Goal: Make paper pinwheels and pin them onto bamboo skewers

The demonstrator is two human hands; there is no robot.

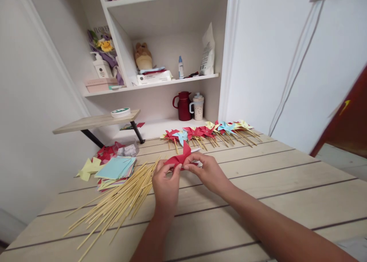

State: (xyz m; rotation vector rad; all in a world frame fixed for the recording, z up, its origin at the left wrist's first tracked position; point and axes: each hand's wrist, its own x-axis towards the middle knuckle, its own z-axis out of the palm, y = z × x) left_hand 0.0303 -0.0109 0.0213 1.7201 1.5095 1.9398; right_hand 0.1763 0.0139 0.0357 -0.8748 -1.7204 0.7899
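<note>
A red paper pinwheel (183,154) is held between both hands over the middle of the table. My left hand (168,181) grips its left side, thumb and fingers closed on the folded paper. My right hand (208,170) pinches near the pinwheel's centre with thumb and forefinger; whether a small pin sits in that pinch is too small to tell. Just left of my left hand lies a spread bundle of thin wooden sticks (123,201). Behind my hands, finished pinwheels on sticks (200,132) lie in a row, red, light blue and pale yellow.
Left of the sticks is a stack of coloured paper squares (116,168), with a yellow folded paper (90,168) and a clear plastic container (127,149) nearby. A small raised shelf (94,121) stands at the back left. A red jug (183,106) and a cup (197,107) stand behind.
</note>
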